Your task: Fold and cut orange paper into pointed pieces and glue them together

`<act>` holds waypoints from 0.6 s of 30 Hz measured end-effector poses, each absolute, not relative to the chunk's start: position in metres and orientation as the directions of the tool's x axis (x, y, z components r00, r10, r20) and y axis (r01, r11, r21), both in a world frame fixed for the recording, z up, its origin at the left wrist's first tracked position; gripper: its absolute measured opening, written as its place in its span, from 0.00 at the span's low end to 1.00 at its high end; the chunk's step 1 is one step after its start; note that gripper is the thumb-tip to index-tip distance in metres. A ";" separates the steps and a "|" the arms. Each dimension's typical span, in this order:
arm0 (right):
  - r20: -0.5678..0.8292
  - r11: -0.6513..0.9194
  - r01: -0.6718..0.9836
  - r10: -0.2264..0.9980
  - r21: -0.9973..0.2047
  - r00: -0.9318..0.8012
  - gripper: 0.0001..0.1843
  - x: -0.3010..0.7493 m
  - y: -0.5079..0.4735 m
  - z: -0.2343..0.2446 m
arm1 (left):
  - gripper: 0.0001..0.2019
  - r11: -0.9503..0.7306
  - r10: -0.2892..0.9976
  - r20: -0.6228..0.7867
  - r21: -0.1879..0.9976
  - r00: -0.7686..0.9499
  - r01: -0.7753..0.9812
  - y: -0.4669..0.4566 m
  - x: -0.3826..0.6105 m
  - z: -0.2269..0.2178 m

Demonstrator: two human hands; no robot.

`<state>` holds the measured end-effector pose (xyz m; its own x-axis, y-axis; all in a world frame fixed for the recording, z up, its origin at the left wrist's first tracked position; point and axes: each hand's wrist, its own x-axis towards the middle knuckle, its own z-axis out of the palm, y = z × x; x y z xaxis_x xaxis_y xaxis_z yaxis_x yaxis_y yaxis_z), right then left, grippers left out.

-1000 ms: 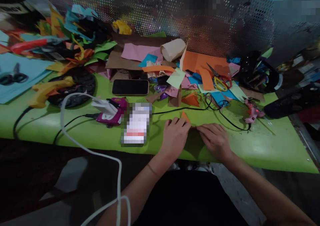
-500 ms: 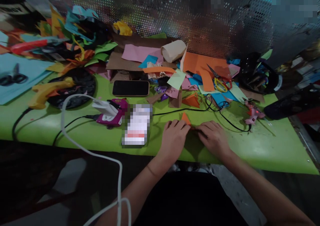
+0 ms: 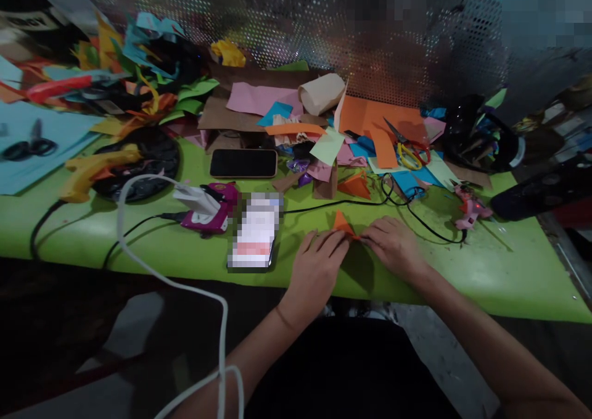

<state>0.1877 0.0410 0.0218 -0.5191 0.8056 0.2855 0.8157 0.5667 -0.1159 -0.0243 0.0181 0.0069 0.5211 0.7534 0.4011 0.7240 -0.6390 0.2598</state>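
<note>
A small folded orange paper piece (image 3: pixel 343 223) lies on the green table (image 3: pixel 485 271) near its front edge, its pointed tip sticking up between my hands. My left hand (image 3: pixel 318 267) rests palm down on the left, its fingers pressed together on the paper's left side. My right hand (image 3: pixel 395 246) comes in from the right, with its fingertips pinching the paper's right corner. Most of the paper is hidden under my fingers.
A blurred phone (image 3: pixel 254 232) lies left of my hands, by a purple glue gun (image 3: pixel 210 208) with white cable. Behind: a black phone (image 3: pixel 243 163), orange paper triangle (image 3: pixel 355 186), scissors (image 3: pixel 409 147), pink glue gun (image 3: pixel 469 209), black cord (image 3: pixel 407 206), yellow glue gun (image 3: pixel 95 169), paper scraps.
Both hands have drawn slightly apart and shifted on the paper, so more of the orange tip shows between them. The view has drifted a little.
</note>
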 end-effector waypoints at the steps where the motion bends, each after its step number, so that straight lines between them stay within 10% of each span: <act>1: 0.288 0.573 0.813 0.800 -0.107 -0.526 0.10 0.188 0.041 0.022 | 0.17 -0.640 0.751 0.398 0.247 0.527 0.727 0.016 -0.025 0.007; 18: 0.326 0.594 0.804 0.754 0.036 -0.571 0.10 0.191 0.034 0.017 | 0.20 -0.654 0.745 0.233 0.069 0.625 0.753 0.021 -0.013 0.014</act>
<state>0.1913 0.0345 0.0170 -0.5708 0.7535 0.3262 0.8040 0.5936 0.0356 -0.0133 0.0207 0.0144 0.6255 0.7446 0.2330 0.7531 -0.6542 0.0692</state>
